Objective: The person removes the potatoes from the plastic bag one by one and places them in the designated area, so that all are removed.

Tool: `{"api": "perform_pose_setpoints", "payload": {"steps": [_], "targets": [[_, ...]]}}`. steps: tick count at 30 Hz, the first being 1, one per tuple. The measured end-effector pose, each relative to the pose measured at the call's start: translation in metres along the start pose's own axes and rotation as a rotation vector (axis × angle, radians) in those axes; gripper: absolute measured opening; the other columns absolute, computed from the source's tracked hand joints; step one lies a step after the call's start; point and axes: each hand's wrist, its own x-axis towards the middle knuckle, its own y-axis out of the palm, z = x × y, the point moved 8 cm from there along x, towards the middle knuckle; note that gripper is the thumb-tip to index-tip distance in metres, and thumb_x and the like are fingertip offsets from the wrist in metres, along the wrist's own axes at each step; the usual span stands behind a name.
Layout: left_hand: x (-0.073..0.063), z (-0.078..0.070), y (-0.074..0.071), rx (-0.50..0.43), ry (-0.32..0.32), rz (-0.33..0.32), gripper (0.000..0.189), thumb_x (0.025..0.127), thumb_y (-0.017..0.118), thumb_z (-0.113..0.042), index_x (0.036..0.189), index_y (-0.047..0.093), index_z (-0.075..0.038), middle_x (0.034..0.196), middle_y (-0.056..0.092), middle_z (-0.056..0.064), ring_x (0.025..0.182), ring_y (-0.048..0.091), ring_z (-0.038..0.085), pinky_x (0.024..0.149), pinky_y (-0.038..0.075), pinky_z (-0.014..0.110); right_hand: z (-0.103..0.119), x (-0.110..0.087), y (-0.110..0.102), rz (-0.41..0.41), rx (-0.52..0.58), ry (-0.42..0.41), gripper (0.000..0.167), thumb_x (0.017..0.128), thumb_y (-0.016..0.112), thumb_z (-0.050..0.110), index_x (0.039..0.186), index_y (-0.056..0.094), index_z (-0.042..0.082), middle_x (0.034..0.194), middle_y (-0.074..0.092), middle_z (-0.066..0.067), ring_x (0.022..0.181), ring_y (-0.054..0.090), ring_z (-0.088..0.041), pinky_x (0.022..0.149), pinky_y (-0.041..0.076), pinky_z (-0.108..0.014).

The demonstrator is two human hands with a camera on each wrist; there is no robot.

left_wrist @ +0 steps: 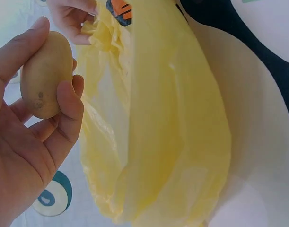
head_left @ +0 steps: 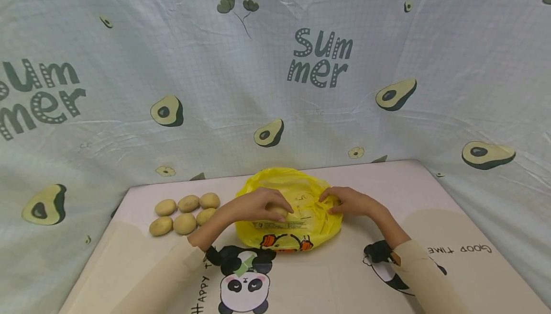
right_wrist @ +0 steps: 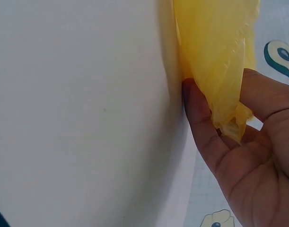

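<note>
My left hand (head_left: 262,204) grips a potato (left_wrist: 46,75) between thumb and curled fingers, above the yellow plastic bag (head_left: 284,242). In the left wrist view the potato is held apart from the bag, beside its crumpled edge. My right hand (head_left: 350,201) pinches the gathered right edge of the bag, and in the right wrist view the thin plastic (right_wrist: 220,71) bunches between thumb and fingers. The bag lies spread on the table with its rim raised at the back. Whether anything lies deeper inside it cannot be told.
Several potatoes (head_left: 185,223) lie in two rows on the table (head_left: 357,275), left of the bag, partly behind the left forearm. Panda prints (head_left: 244,287) decorate the tabletop. A cloth with avocado prints (head_left: 269,133) hangs directly behind the table's back edge.
</note>
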Motion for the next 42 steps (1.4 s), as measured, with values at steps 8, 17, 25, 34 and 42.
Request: {"api": "perform_pose_setpoints", "payload": {"steps": [8, 17, 25, 34, 42], "targets": [[-0.012, -0.001, -0.007, -0.003, -0.007, -0.03, 0.028, 0.095, 0.074, -0.022, 0.122, 0.075, -0.016, 0.12, 0.072, -0.001, 0.113, 0.062, 0.011, 0.1, 0.05, 0.032, 0.0, 0.003, -0.003, 0.042, -0.003, 0.022, 0.028, 0.094, 0.073, 0.015, 0.122, 0.067, 0.014, 0.131, 0.064, -0.01, 0.114, 0.056, -0.024, 0.103, 0.045, -0.05], [-0.031, -0.006, -0.014, -0.007, -0.069, -0.081, 0.027, 0.094, 0.075, -0.023, 0.121, 0.075, -0.021, 0.12, 0.07, -0.006, 0.114, 0.062, 0.013, 0.099, 0.051, 0.035, 0.0, 0.004, -0.002, 0.056, -0.013, 0.028, 0.028, 0.094, 0.074, 0.017, 0.121, 0.067, 0.015, 0.129, 0.064, -0.008, 0.104, 0.054, -0.02, 0.099, 0.047, -0.045], [-0.052, -0.009, -0.016, -0.011, -0.074, -0.122, 0.026, 0.096, 0.073, -0.022, 0.122, 0.074, -0.02, 0.12, 0.07, -0.006, 0.115, 0.062, 0.016, 0.099, 0.052, 0.037, 0.003, 0.005, -0.002, 0.056, -0.014, 0.017, 0.028, 0.094, 0.073, 0.016, 0.122, 0.067, 0.015, 0.131, 0.064, -0.009, 0.111, 0.056, -0.023, 0.102, 0.046, -0.048], [-0.069, -0.009, -0.015, -0.016, -0.082, -0.161, 0.027, 0.097, 0.071, -0.023, 0.123, 0.074, -0.02, 0.122, 0.069, -0.002, 0.109, 0.064, 0.016, 0.09, 0.055, 0.032, 0.003, 0.003, -0.003, 0.057, -0.011, 0.032, 0.029, 0.094, 0.074, 0.015, 0.122, 0.067, 0.013, 0.13, 0.064, -0.01, 0.112, 0.056, -0.024, 0.103, 0.046, -0.05], [-0.081, -0.008, -0.017, -0.003, -0.099, -0.191, 0.027, 0.096, 0.072, -0.022, 0.123, 0.074, -0.02, 0.122, 0.068, -0.001, 0.104, 0.064, 0.014, 0.084, 0.056, 0.028, 0.003, 0.002, -0.003, 0.054, -0.007, 0.06, 0.029, 0.093, 0.074, 0.013, 0.121, 0.067, 0.014, 0.13, 0.063, -0.01, 0.11, 0.055, -0.024, 0.104, 0.045, -0.05]]}}
